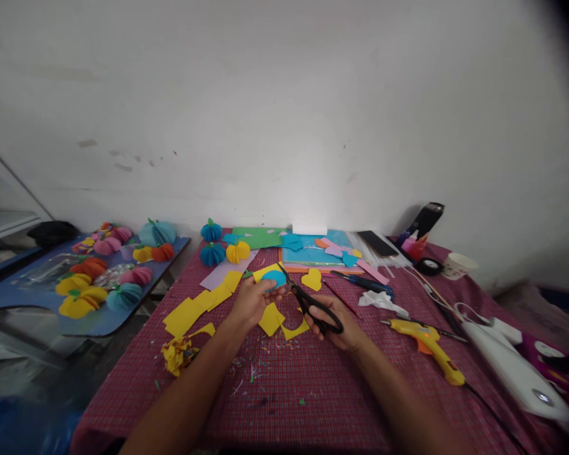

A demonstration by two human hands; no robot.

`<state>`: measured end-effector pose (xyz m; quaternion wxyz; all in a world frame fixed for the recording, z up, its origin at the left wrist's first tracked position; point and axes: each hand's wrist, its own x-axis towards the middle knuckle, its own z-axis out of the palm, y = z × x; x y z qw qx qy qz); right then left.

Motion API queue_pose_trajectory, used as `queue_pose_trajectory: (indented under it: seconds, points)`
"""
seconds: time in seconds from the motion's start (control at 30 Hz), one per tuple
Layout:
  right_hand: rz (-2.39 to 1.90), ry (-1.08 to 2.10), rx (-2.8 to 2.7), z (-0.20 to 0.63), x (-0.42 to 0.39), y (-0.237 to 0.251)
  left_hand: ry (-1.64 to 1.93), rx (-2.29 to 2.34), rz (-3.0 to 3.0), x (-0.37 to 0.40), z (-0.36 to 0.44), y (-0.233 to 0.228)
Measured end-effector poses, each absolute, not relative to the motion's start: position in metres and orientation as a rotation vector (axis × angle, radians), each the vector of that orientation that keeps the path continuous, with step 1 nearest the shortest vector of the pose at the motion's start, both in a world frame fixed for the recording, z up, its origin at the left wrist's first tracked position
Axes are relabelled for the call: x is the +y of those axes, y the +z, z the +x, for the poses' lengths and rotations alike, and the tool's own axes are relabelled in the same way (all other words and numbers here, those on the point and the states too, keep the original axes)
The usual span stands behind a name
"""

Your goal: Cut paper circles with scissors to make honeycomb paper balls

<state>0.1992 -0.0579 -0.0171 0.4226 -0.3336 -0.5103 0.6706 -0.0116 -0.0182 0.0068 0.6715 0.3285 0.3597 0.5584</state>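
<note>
Fingers [260, 292] amid yellow scraps [194, 309], glue gun [429, 344] nearby

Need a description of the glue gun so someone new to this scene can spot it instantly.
Start at the red checked table and look just beyond the person's right hand, which holds black scissors. The glue gun lies flat there, nozzle toward the hand. It is the only yellow tool, with an orange trigger and a black cord, unlike the white item beside it.
</note>
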Motion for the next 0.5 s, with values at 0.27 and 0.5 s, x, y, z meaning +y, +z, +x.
queue_pose_trajectory:
  seconds: [0.27, 0.5]
  points:
    - [-0.864, 1.672, -1.327, 0.208, -0.058, -0.008, 1.219, 0.812, 0.778, -0.017, -0.017, 0.005]
    - [-0.889, 1.659, -1.455, 0.220, -0.058, 0.003, 1.142, 0.814, 0.819, -0.016, -0.021, 0.007]
